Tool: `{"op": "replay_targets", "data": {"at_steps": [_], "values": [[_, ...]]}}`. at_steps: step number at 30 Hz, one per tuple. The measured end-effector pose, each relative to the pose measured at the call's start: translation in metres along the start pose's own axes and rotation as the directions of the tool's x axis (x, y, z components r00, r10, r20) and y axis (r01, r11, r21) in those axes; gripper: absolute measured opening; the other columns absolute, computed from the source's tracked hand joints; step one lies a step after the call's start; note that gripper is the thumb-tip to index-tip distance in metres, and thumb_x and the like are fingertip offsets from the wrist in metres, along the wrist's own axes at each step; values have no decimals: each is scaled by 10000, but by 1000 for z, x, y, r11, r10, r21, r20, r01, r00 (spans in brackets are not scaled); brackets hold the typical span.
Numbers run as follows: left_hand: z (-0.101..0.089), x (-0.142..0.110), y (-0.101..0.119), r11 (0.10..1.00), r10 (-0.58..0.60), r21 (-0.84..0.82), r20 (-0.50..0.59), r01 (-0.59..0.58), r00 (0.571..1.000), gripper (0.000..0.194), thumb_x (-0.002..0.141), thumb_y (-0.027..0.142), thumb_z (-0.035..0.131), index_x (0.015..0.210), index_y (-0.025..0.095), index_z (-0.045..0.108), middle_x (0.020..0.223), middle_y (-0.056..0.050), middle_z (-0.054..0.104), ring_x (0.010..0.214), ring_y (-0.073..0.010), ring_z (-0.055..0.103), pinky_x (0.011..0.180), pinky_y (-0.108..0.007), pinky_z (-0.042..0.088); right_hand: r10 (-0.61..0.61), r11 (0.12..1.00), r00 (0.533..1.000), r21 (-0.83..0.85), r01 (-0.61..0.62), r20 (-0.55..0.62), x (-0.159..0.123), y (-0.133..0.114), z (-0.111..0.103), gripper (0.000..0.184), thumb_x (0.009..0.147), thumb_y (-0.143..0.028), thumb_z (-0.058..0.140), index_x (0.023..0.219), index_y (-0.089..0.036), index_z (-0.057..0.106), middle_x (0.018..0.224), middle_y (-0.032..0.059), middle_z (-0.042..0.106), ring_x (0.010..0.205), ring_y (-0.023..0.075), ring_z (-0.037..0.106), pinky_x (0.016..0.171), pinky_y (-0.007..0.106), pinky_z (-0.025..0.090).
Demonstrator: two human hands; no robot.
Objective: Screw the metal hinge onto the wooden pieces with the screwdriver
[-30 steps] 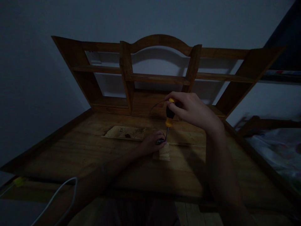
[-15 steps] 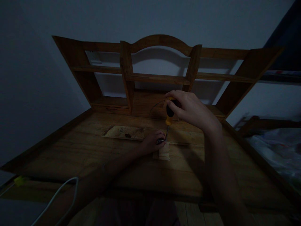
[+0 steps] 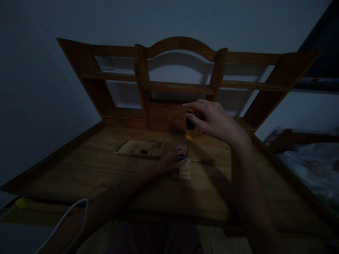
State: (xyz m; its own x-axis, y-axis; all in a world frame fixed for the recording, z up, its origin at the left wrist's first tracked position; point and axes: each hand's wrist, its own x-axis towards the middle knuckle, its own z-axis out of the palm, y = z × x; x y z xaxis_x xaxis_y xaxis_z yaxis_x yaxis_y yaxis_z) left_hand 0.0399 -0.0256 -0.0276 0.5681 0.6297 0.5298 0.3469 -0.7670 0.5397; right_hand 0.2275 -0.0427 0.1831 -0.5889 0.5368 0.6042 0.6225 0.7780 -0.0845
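Observation:
My right hand (image 3: 209, 118) is closed round the handle of a yellow and black screwdriver (image 3: 189, 123), which stands nearly upright with its tip down. Below it, my left hand (image 3: 171, 158) pinches a small dark object with a shiny metal edge (image 3: 181, 157); its exact kind is too dim to make out. The screwdriver's tip meets the metal edge of that object, beside my left fingertips. Under them a short pale wood piece (image 3: 184, 170) lies on the wooden desk (image 3: 148, 190).
A longer pale wood board (image 3: 140, 148) with a dark knot lies left of my hands. Behind rises a wooden shelf unit (image 3: 177, 87) against the wall. A white cable (image 3: 69, 208) loops at the lower left. Plastic-wrapped things (image 3: 309, 165) are at the right.
My right hand and the screwdriver's handle have shifted slightly left and up, with the fingers turned a little. My left hand keeps its place on the small dark object.

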Motion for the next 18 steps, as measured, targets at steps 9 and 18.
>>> {"op": "replay_targets", "data": {"at_steps": [9,18], "values": [[1,-1,-1,1000,-3,8,-8,3,1000,73,912,249,605,934,182,625,974,-48,604,923,-176,595,829,-305,490,26,1000,999,-15,-25,21,-1,-1,0,414,921,-212,521,1317,-171,634,1146,94,674,993,242,632,911,362,446],[0,0,2,1000,-6,-29,-8,6,1000,68,908,232,602,944,182,629,981,-48,596,909,-169,591,813,-293,489,43,999,999,-31,-42,18,1,-1,3,395,954,-371,539,1291,-188,633,1110,96,651,936,236,617,862,353,444]]}}
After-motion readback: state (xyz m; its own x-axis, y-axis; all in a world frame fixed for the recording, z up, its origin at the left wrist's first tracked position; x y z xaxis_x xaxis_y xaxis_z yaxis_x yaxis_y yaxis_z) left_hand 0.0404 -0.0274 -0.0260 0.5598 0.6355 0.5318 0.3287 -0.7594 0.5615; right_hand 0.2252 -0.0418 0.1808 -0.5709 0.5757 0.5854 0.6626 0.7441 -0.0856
